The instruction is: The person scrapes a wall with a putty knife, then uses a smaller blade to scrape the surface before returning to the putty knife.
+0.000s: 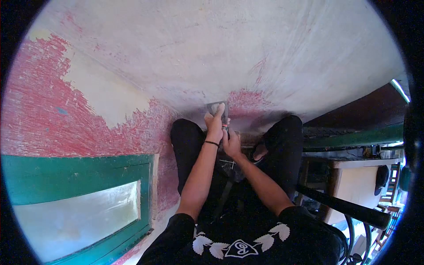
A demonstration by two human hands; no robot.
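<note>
A flat scraper with a wide grey blade [224,108] is held against the lower wall, in front of my knees. My left hand [214,125], with a dark band at its wrist, is on the scraper, its fingers pressed along the blade. Just below it, my right hand [232,143] is closed around the handle end, where a small bit of red shows. Most of the handle is hidden by my hands. A patch of red paint [249,100] remains on the whitish wall [212,53] right of the blade.
Flaking red paint over cream covers the left wall [39,101], above a green-framed window [79,176]. My bent knees flank my hands. On the right are a green rail [353,138], a wooden table [360,187] and a dark curved chair arm [344,206].
</note>
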